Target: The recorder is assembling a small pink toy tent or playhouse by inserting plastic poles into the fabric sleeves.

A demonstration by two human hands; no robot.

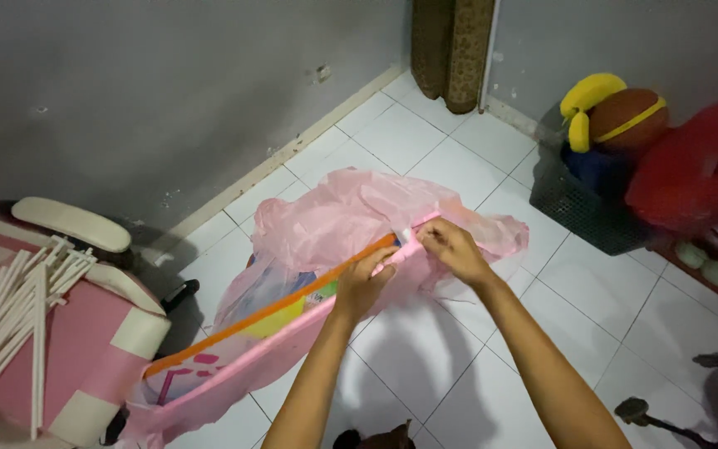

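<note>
A large pink fabric piece [351,212] with an orange trim band [292,295] hangs in front of me above the white tiled floor. My left hand [363,283] grips its pink edge just below the orange band. My right hand [450,248] pinches the same edge at the band's upper end, where a small white tip [405,235] shows. The two hands are almost touching. Through the thin fabric I see blurred yellow, blue and green shapes. The lower end of the fabric sags toward the bottom left.
A pink and white chair [85,333] at left carries a bundle of white rods [10,312]. A dark basket [579,204] with plush toys and a red bag [691,162] stand at right. A curtain [452,50] hangs in the far corner. Dark chair-base legs [666,416] lie bottom right.
</note>
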